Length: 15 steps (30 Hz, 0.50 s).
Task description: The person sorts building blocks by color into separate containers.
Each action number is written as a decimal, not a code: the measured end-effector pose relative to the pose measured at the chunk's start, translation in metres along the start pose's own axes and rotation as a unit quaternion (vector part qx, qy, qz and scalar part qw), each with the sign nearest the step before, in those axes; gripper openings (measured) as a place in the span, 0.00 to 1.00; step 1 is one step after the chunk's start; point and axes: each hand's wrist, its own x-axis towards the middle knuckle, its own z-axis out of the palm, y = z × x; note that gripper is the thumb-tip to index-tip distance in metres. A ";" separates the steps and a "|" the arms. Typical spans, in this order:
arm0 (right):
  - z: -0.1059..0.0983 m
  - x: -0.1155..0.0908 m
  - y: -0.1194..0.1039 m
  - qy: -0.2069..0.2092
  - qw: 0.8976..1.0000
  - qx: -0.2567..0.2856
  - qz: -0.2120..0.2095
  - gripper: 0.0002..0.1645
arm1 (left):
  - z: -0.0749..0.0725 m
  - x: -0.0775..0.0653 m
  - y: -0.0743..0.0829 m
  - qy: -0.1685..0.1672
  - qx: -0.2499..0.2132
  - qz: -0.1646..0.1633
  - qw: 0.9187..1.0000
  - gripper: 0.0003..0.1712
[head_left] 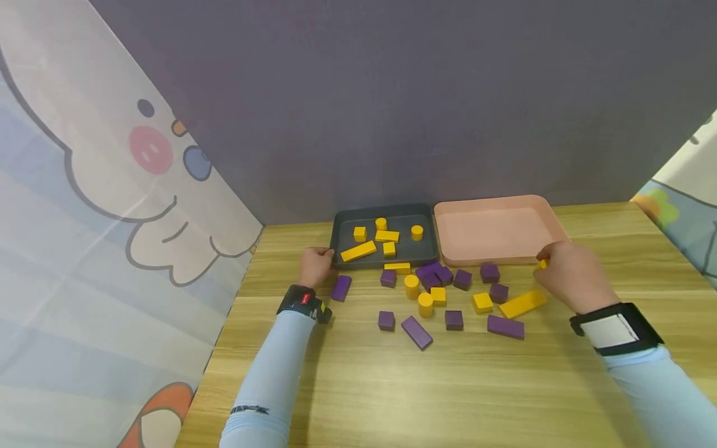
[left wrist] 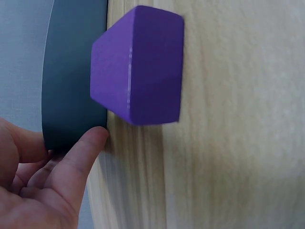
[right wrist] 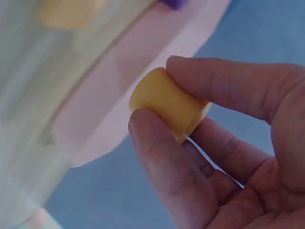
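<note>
At the left front corner of a dark tray [head_left: 370, 264], my left hand [head_left: 315, 266] pinches the tray's edge between thumb and fingers. Several yellow blocks lie inside that tray. A purple rectangular block [left wrist: 155, 67] rests on the table just in front of it, near the left fingers. My right hand [head_left: 577, 274] holds a short yellow cylinder [right wrist: 167, 102] between thumb and fingertips, beside the front right corner of a pink tray [head_left: 487, 230]. Nothing lies in the pink tray. In the head view the right fingers mostly cover the cylinder.
Purple and yellow blocks lie scattered before the trays, among them a long yellow block [head_left: 523, 303], a purple block [head_left: 506, 326] and upright yellow cylinders, one [head_left: 425, 305] near the middle. A grey panel [head_left: 392, 112] stands behind the wooden table [head_left: 437, 392].
</note>
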 end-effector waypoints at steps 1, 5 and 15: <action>-0.002 0.002 -0.006 0.001 1.000 0.001 -0.006 0.16 | 0.000 0.000 0.000 0.001 0.001 0.001 1.000 0.20; -0.006 0.012 -0.032 -0.001 1.000 0.015 -0.017 0.17 | -0.001 0.000 0.000 0.007 0.006 0.008 1.000 0.21; 0.001 0.046 -0.095 -0.018 0.998 0.025 -0.052 0.17 | 0.001 -0.002 0.002 0.017 0.006 0.012 1.000 0.19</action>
